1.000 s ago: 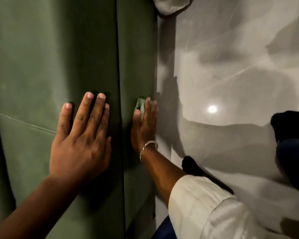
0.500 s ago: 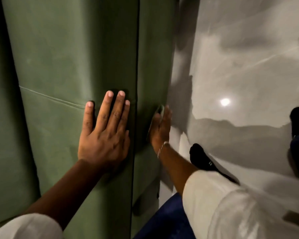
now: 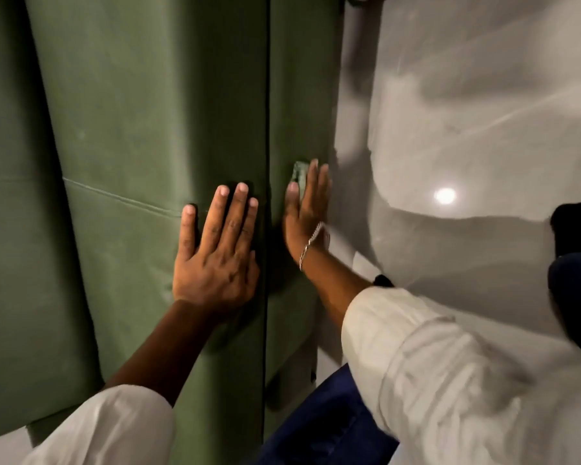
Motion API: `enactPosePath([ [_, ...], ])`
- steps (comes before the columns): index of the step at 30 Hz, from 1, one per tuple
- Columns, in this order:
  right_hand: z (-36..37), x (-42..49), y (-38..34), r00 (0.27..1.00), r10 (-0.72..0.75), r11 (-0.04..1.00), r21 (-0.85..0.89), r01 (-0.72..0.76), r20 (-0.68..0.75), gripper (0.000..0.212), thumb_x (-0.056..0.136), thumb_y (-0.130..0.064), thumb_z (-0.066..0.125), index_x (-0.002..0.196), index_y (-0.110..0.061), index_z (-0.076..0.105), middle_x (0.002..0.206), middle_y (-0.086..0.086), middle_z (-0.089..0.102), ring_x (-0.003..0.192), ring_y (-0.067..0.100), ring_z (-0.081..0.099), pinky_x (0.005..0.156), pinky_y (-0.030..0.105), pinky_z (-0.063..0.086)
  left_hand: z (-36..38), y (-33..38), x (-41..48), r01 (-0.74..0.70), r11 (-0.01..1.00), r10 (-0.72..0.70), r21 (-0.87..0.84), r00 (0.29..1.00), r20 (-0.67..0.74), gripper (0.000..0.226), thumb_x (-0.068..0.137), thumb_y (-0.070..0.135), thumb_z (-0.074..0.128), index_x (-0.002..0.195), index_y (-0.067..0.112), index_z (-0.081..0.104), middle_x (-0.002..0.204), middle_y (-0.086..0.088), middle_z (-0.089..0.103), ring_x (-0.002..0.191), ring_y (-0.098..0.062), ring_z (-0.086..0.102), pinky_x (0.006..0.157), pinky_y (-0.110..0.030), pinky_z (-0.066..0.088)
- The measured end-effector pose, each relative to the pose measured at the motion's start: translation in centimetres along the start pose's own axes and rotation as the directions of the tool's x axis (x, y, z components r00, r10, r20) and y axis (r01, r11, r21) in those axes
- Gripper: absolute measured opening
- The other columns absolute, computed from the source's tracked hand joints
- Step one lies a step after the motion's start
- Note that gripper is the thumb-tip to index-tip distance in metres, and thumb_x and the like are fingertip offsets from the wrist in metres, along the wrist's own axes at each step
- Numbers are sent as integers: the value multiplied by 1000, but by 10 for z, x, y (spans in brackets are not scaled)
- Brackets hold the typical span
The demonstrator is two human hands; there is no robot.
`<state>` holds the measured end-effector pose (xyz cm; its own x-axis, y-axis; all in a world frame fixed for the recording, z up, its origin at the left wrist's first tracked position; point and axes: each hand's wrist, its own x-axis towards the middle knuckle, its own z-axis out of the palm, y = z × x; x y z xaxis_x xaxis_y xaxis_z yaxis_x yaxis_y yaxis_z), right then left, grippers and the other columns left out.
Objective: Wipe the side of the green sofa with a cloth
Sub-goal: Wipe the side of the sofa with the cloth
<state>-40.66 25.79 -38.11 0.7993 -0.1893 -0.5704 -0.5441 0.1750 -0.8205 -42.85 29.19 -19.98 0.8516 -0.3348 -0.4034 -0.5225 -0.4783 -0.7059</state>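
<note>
Left hand [image 3: 215, 256] lies flat, fingers spread, on the top face of the green fabric sofa [image 3: 141, 129], just beside its corner seam. Right hand [image 3: 305, 213], w/ a thin silver bracelet [image 3: 311, 245] at the wrist, presses a small green cloth [image 3: 299, 176] flat against the sofa's narrow side panel; only the cloth's upper edge shows past the fingers. Glossy grey floor [image 3: 467, 112] to the right.
</note>
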Motion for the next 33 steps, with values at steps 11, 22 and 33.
enactPosePath([
  [11, 2, 0, -39, 982, 190, 981, 45, -190, 9, 72, 89, -49, 16, 151, -12, 12, 163, 15, 9, 151, 34, 7, 121, 43, 7, -23, -15, 32, -118, 993, 118, 1, 992, 35, 65, 89, 33, 50, 149, 9, 39, 160, -7, 34, 149, -27, 26, 122, -51, 13],
  [22, -14, 115, -89, 979, -184, 983, -11, 184, -90, 61, 96, -36, 27, 152, -16, 13, 164, 7, 13, 152, 31, 6, 122, 48, 10, -40, -36, 91, -9, 1000, 8, -27, 999, -38, 69, 91, 38, 39, 154, 12, 26, 165, -2, 19, 154, -25, 6, 124, -52, 0],
  [33, -29, 145, -97, 946, -297, 955, -35, 295, -131, 58, 99, -38, 32, 148, -8, 25, 159, 15, 27, 149, 32, 21, 122, 39, 10, -36, -27, 96, -18, 1000, 17, -11, 999, -46, 69, 94, 43, 32, 155, 12, 22, 166, -2, 17, 154, -29, 1, 122, -57, -3],
])
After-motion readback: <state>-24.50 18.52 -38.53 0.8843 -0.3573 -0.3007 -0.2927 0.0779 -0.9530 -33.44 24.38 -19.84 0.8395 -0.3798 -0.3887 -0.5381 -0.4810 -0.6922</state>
